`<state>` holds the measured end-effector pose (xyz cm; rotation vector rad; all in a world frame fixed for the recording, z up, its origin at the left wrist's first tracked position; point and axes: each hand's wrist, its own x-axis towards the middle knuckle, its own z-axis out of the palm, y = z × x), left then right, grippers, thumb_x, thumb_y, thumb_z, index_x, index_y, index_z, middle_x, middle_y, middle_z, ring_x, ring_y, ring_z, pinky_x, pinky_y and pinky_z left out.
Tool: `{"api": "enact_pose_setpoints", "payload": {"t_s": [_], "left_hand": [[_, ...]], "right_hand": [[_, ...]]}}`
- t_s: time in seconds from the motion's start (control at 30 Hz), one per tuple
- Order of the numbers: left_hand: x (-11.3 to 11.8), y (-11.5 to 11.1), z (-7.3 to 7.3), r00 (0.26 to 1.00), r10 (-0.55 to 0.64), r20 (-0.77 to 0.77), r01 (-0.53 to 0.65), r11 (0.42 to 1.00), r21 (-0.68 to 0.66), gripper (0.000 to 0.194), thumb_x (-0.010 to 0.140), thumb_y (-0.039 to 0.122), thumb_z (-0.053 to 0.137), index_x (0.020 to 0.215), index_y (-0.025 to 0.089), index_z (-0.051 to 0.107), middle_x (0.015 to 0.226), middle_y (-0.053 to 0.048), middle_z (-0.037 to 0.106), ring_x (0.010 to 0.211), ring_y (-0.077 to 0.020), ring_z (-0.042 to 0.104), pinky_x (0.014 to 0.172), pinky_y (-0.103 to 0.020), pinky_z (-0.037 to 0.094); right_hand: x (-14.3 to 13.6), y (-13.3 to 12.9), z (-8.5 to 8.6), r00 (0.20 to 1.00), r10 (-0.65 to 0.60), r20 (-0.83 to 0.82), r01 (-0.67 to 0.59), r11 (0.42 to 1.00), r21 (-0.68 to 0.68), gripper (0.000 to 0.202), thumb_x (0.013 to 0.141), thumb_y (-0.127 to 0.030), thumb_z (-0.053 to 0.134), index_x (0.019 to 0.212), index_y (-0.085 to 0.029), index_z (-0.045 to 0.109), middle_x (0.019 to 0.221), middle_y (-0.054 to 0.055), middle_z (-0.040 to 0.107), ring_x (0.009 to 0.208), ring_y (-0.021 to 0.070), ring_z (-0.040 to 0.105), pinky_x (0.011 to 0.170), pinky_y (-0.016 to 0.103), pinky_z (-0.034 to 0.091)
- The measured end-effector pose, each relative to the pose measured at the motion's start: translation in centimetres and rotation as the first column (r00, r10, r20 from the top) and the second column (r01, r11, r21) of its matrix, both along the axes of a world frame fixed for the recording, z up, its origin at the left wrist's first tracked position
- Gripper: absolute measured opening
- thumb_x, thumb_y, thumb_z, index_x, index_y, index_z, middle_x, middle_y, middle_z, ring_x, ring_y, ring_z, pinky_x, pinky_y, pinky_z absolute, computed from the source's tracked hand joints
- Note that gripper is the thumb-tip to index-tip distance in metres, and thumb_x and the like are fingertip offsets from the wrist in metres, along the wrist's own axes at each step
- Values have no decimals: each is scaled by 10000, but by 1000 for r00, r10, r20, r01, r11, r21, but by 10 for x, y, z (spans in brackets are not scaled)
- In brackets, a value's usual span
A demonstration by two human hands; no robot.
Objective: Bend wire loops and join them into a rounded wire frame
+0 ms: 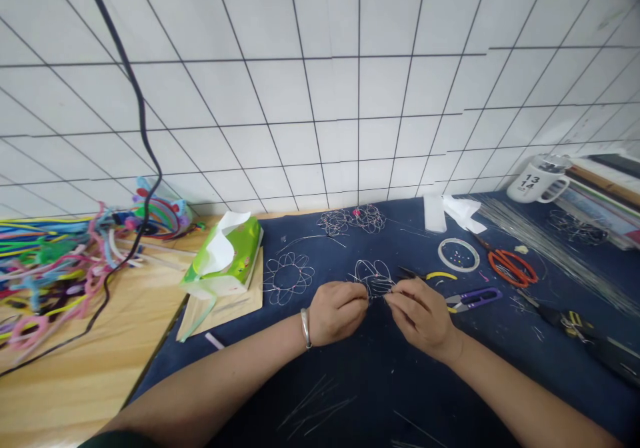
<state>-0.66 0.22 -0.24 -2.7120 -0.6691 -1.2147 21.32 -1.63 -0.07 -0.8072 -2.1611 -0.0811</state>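
Between my two hands is a wire flower, its thin loops rising above the dark blue cloth. My left hand, with a silver bangle at the wrist, pinches its left side. On the other side, the fingertips of my right hand are closed on the wire. The exact grip points are partly hidden by the fingers. A finished-looking ring of wire petals lies flat left of my left hand. Just right of my right hand are yellow-handled pliers and purple thread snips.
Red-handled scissors, a round dish of beads and a bundle of straight wires lie to the right. A mug stands behind. Left are a green tissue pack and colourful pipe cleaners. Wire tangles lie near the wall.
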Motion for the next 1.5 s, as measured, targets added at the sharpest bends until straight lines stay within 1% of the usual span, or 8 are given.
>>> {"api": "enact_pose_setpoints", "payload": {"t_s": [0.33, 0.5, 0.6, 0.7, 0.8, 0.93, 1.03, 1.5], "left_hand": [[-1, 1, -1, 1000, 0, -22, 0, 1000, 5, 72, 750, 120, 528, 806, 164, 517, 817, -12, 599, 669, -82, 576, 619, -213, 482], [-1, 1, -1, 999, 5, -45, -5, 1000, -7, 87, 747, 114, 533, 818, 163, 517, 828, -14, 605, 669, -84, 576, 614, -216, 482], [0, 2, -1, 998, 2, -56, -3, 1000, -20, 91, 754, 113, 524, 831, 162, 521, 835, -18, 605, 688, -85, 580, 633, -217, 489], [1, 2, -1, 998, -9, -64, 7, 1000, -28, 68, 760, 114, 514, 812, 159, 515, 830, -16, 599, 689, -84, 579, 638, -216, 492], [2, 1, -1, 994, -62, -94, 57, 997, -47, 54, 763, 114, 510, 793, 158, 505, 829, -14, 595, 683, -84, 575, 633, -217, 492], [3, 1, -2, 981, -127, -147, 114, 989, -93, 51, 777, 117, 489, 800, 160, 505, 831, -17, 592, 679, -88, 574, 612, -213, 484], [4, 1, -2, 977, -143, -157, 128, 986, -105, 46, 782, 122, 486, 803, 160, 502, 832, -16, 591, 674, -88, 571, 608, -213, 478], [4, 0, -1, 975, -146, -168, 124, 983, -137, 53, 792, 128, 454, 790, 167, 490, 846, -15, 588, 644, -81, 541, 593, -217, 456]], "right_hand": [[0, -6, 3, 999, 31, 10, -30, 998, -50, 389, 707, -112, 560, 1070, -246, 530, 950, 72, 549, 761, 161, 536, 650, 321, 475], [1, -9, 8, 991, 54, -124, -70, 990, -126, 475, 705, -151, 555, 1163, -216, 447, 1029, 99, 531, 931, 218, 532, 768, 390, 475], [1, -8, 10, 972, -36, -233, -17, 974, -226, 365, 738, -165, 531, 1096, -218, 490, 1006, 88, 540, 861, 191, 551, 732, 359, 483], [-2, -6, 14, 908, -199, -368, 32, 910, -414, 220, 798, -200, 483, 1014, -211, 523, 925, 65, 560, 736, 147, 551, 662, 308, 481], [-4, -3, 18, 830, -301, -469, -35, 812, -583, 214, 832, -249, 462, 1036, -207, 512, 905, 51, 576, 729, 133, 552, 659, 289, 484], [-6, -1, 20, 784, -296, -546, -222, 688, -691, 273, 832, -272, 476, 1099, -214, 478, 963, 55, 579, 748, 124, 564, 652, 277, 497], [-6, -1, 21, 779, -270, -566, -290, 646, -706, 283, 825, -265, 486, 1103, -213, 475, 952, 51, 579, 703, 108, 558, 660, 284, 493], [-5, -1, 24, 800, -314, -512, -186, 681, -708, 233, 781, -256, 539, 1011, -222, 553, 873, 22, 589, 726, 115, 553, 664, 269, 474]]}}
